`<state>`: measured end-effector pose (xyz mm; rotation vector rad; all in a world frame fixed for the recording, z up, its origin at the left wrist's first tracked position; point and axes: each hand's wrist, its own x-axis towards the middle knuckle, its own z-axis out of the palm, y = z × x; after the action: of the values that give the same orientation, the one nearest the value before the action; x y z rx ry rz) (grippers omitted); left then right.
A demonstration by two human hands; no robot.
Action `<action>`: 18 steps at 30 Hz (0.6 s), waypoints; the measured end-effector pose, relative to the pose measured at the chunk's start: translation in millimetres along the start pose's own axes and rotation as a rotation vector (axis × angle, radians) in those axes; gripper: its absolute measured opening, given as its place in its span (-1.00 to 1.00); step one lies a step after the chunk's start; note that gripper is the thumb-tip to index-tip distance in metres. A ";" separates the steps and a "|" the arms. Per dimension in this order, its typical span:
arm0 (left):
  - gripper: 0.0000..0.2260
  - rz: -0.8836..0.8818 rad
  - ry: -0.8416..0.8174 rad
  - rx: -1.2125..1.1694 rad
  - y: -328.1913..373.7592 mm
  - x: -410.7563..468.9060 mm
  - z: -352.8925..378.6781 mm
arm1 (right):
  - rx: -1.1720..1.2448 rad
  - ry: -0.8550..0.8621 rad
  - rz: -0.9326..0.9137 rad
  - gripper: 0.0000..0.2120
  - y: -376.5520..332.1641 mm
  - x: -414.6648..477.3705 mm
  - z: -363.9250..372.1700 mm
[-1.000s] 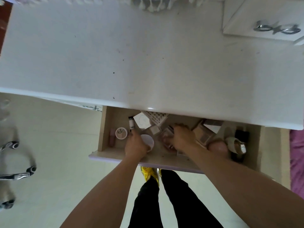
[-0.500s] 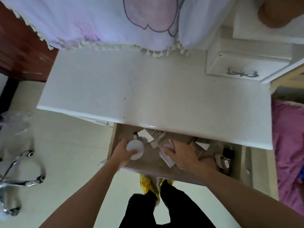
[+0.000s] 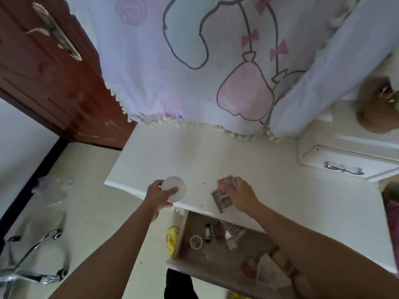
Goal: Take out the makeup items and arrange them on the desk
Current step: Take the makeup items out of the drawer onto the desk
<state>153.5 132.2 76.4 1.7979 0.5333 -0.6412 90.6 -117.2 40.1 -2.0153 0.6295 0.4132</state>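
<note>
My left hand (image 3: 159,196) grips a round white compact (image 3: 174,188) over the desk's front left edge. Just above the white desk top (image 3: 216,156), near its front edge, my right hand (image 3: 241,196) holds clear-cased makeup palettes (image 3: 222,198). Below them the wooden drawer (image 3: 216,272) is pulled out. It holds a small round pot (image 3: 196,242), a dark tube (image 3: 207,233), a patterned box (image 3: 234,229) and several blurred palettes at the right.
A lilac cartoon-print cloth (image 3: 216,61) hangs over the back of the desk. A small white drawer unit (image 3: 343,162) stands at the desk's right. A brown door (image 3: 49,72) is at left, a chrome chair base (image 3: 32,266) on the floor.
Both hands have come up out of the drawer onto the desk top, the left carrying the round compact and the right the palettes. The camera has tilted upward.
</note>
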 end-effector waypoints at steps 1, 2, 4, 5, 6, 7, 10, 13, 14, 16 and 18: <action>-0.56 0.003 -0.001 -0.008 7.1 9.5 -7.1 | 0.028 0.013 0.018 -0.66 -9.6 10.3 5.4; -0.57 0.004 0.003 -0.018 13.9 20.6 -14.6 | 0.054 0.024 0.035 -0.68 -20.4 20.6 11.3; -0.57 0.016 -0.003 -0.033 29.8 50.1 -33.0 | 0.134 0.050 0.062 -0.72 -45.5 46.5 28.0; -0.57 0.017 -0.006 -0.035 37.5 63.4 -40.3 | 0.183 0.065 0.080 -0.74 -56.4 58.5 35.0; -0.56 0.017 -0.010 -0.035 45.7 79.5 -49.4 | 0.227 0.084 0.106 -0.75 -69.3 71.9 43.5; -0.56 0.017 -0.017 -0.032 54.8 95.3 -58.0 | 0.263 0.105 0.131 -0.74 -82.6 85.9 51.7; -0.56 0.004 -0.036 -0.016 80.4 137.9 -79.4 | 0.360 0.144 0.197 -0.76 -121.4 122.5 73.5; -0.57 -0.008 -0.054 0.001 104.7 181.3 -97.3 | 0.442 0.210 0.244 -0.80 -161.4 161.1 94.2; -0.58 -0.006 -0.064 0.002 111.9 193.4 -100.4 | 0.461 0.222 0.256 -0.79 -172.3 172.0 99.1; -0.61 -0.002 -0.086 0.013 125.1 220.8 -104.1 | 0.476 0.243 0.281 -0.76 -191.7 196.8 109.4; -0.62 0.001 -0.111 0.006 133.4 238.7 -103.1 | 0.481 0.251 0.293 -0.82 -206.1 212.4 115.6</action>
<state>435.1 201.5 40.2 1.7567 0.4560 -0.7384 379.3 13.1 15.7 -1.5271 1.0768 0.1553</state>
